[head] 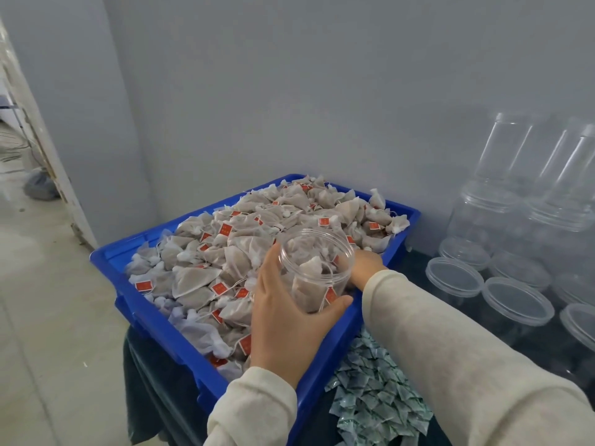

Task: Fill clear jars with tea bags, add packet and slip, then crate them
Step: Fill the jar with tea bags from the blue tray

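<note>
The left hand (285,312) grips the clear jar (314,272), thumb and fingers curled round its wall, mouth open upward. The jar holds several tea bags and sits over the near right part of the blue crate (154,312). The right hand (363,267) lies just behind the jar; its fingers are hidden, so its hold cannot be told. Loose tea bags (225,252) spread left of the grip. Packets (370,397) lie below right; empty jars (515,246) stand well right.

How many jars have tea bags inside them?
1: the jar the left hand grips over the blue crate. The stacked jars at the right look empty; others may be hidden.
</note>
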### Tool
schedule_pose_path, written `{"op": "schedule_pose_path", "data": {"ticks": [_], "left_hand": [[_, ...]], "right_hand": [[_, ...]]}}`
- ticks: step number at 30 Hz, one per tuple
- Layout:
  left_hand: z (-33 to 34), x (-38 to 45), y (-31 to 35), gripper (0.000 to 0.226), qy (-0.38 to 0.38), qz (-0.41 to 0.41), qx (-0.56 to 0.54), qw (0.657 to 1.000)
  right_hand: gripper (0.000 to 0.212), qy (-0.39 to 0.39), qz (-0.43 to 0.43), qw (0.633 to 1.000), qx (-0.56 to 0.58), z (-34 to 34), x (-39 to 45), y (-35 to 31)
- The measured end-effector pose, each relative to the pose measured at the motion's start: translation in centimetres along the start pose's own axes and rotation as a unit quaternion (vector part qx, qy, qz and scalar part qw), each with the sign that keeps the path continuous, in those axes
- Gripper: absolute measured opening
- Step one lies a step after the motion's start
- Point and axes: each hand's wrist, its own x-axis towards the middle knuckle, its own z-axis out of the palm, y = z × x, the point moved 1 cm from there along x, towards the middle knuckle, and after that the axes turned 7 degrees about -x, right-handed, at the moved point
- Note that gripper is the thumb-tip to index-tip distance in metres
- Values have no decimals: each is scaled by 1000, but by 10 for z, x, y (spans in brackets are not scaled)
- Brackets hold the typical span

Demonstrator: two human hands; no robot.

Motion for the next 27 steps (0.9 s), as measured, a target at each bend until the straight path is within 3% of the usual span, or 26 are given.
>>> {"op": "schedule_pose_path", "data": {"ticks": [4,10,13,17,22,27], "left_hand": [[1,1,0,106,0,1,8,1000],[0,1,2,104,-11,5,2,1000],[0,1,0,104,-13,11,-1,1000],[0,1,0,104,-11,14,3,1000],[0,1,0,103,-14,15,6,1000],[0,0,0,103,-18,16,8,1000]], "right_hand": [[18,38,-6,999,3,1,3,3],[15,8,-33,999,8,-9,2,7],[20,32,-60,993,93,-16,-9,18],[10,93,-85,961,245,-35,-37,44],[14,161,-100,887,421,-66,-72,73],[15,172,-134,754,619,-102,-115,81]]}}
